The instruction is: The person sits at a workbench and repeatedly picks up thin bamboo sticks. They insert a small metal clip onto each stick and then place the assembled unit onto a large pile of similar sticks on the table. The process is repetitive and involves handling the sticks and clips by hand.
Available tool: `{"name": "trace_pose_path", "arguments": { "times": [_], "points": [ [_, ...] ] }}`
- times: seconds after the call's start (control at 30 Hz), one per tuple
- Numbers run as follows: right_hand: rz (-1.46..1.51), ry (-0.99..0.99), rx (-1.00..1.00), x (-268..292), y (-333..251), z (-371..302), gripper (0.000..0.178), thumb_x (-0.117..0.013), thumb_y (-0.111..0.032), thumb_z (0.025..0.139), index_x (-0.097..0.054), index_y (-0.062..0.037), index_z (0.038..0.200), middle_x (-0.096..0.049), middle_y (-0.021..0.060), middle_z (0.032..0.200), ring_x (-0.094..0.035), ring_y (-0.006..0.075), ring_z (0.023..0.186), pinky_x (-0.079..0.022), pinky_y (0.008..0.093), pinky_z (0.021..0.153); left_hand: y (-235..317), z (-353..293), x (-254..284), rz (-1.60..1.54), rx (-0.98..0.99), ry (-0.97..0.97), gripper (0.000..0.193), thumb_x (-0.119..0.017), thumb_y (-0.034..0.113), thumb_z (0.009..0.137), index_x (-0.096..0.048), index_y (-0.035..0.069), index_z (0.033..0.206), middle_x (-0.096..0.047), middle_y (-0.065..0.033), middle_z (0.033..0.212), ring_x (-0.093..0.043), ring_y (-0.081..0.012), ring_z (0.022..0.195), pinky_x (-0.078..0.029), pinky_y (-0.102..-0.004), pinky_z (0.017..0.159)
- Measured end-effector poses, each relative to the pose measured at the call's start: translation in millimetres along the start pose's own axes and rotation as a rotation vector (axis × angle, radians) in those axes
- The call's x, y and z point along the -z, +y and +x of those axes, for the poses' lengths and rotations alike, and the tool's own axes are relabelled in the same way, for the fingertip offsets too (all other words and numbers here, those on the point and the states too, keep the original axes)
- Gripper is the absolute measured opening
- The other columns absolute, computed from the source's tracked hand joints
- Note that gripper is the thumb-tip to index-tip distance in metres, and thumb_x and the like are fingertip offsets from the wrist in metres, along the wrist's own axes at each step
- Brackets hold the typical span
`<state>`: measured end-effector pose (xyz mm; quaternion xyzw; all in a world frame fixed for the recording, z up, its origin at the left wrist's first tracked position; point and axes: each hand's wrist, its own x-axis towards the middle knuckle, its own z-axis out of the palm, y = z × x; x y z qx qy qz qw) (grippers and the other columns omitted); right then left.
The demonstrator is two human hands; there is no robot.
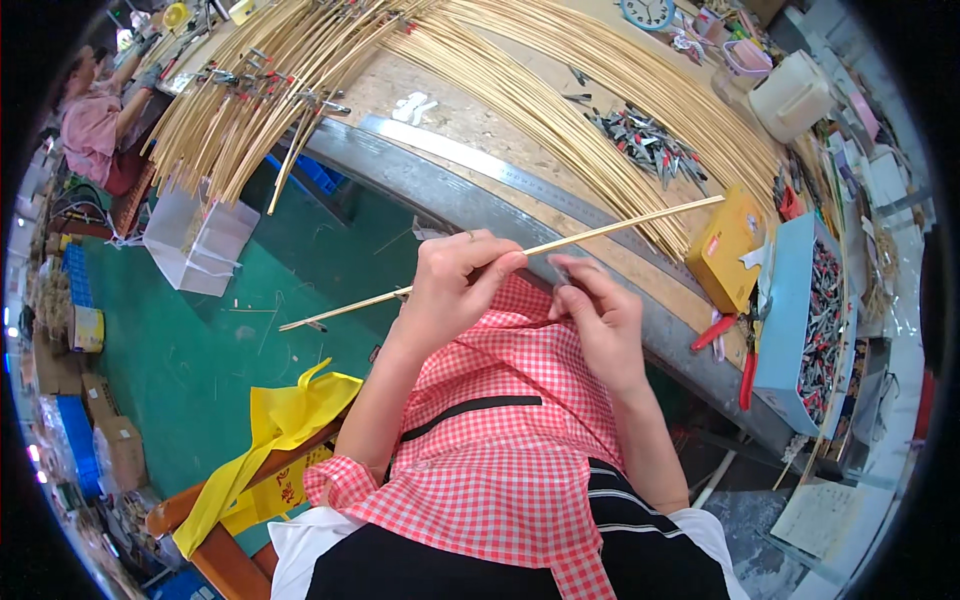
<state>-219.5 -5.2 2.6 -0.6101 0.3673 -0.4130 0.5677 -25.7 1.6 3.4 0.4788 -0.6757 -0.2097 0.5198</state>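
Note:
My left hand (pixel 455 285) is closed round a thin pale wooden strip (pixel 620 226), thumb and fingers pinching it near its middle. The strip slants across in front of me, with its right end raised over the bench. Just below it, my right hand (pixel 605 325) is closed in a pinch, its fingertips apart from the strip. Between those fingertips is a small, greyish, see-through piece too small to name. A small dark item (pixel 317 326) shows by the strip's left end; whether it touches the strip is unclear.
Bundles of long strips (pixel 560 110) cover the bench, beside a steel ruler (pixel 480 160) and a pile of spring clips (pixel 650 145). At right stand a yellow box (pixel 727 245), red-handled pliers (pixel 748 375) and a blue clip bin (pixel 785 320). Another person (pixel 95 135) sits far left.

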Motion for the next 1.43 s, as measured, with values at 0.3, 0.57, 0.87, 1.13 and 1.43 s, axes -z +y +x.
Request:
{"name": "trace_pose_path", "arguments": {
  "times": [0.3, 0.57, 0.87, 1.13, 1.43],
  "points": [
    [0.161, 0.131, 0.050, -16, 9, -4, 0.023, -0.052, 0.004, 0.093, -0.061, 0.0083, 0.114, -0.062, 0.0105, 0.085, -0.059, 0.0105, 0.062, -0.053, 0.0231, 0.060, 4, -1, -6, -0.006, -0.031, 0.018, 0.005, -0.068, 0.001, 0.079, -0.069, -0.002, 0.083, -0.064, -0.0105, 0.066, -0.060, -0.0178, 0.055, -0.043, -0.0271, 0.050],
    [0.194, 0.174, 0.087, -21, 12, -8, 0.025, -0.053, 0.004, 0.092, -0.060, 0.0082, 0.115, -0.062, 0.0107, 0.091, -0.060, 0.0116, 0.069, -0.053, 0.0239, 0.063, 9, -2, -13, -0.035, -0.040, 0.012, 0.006, -0.069, 0.001, 0.078, -0.069, -0.002, 0.083, -0.062, -0.0108, 0.065, -0.060, -0.0198, 0.055, -0.043, -0.0282, 0.051],
    [0.055, 0.197, 0.247, 6, 1, -5, 0.018, -0.061, 0.002, 0.088, -0.064, 0.0059, 0.105, -0.059, 0.0073, 0.094, -0.055, 0.0105, 0.075, -0.047, 0.0218, 0.063, 5, -4, -6, -0.240, 0.083, -0.270, 0.010, -0.065, 0.006, 0.084, -0.069, -0.002, 0.085, -0.065, -0.0105, 0.069, -0.062, -0.0171, 0.061, -0.048, -0.0276, 0.057],
    [0.190, 0.580, 0.171, 44, -43, -11, 0.010, -0.059, -0.005, 0.091, -0.066, 0.0011, 0.087, -0.061, 0.0054, 0.072, -0.055, 0.0080, 0.059, -0.043, 0.0185, 0.050, -7, 4, 36, -0.213, 0.032, -0.157, 0.020, -0.058, 0.010, 0.089, -0.067, -0.001, 0.104, -0.070, -0.0115, 0.094, -0.067, -0.0208, 0.088, -0.051, -0.0298, 0.078],
    [0.589, 0.046, 0.497, 250, -30, -36, 0.027, -0.052, -0.019, 0.098, -0.054, 0.0020, 0.115, -0.060, 0.0072, 0.095, -0.056, 0.0110, 0.069, -0.052, 0.0247, 0.063, -28, -25, 166, 0.440, 0.134, 0.342, 0.023, -0.063, 0.012, 0.088, -0.067, 0.002, 0.108, -0.066, -0.0126, 0.109, -0.062, -0.0234, 0.103, -0.048, -0.0321, 0.088]
  ]
}}
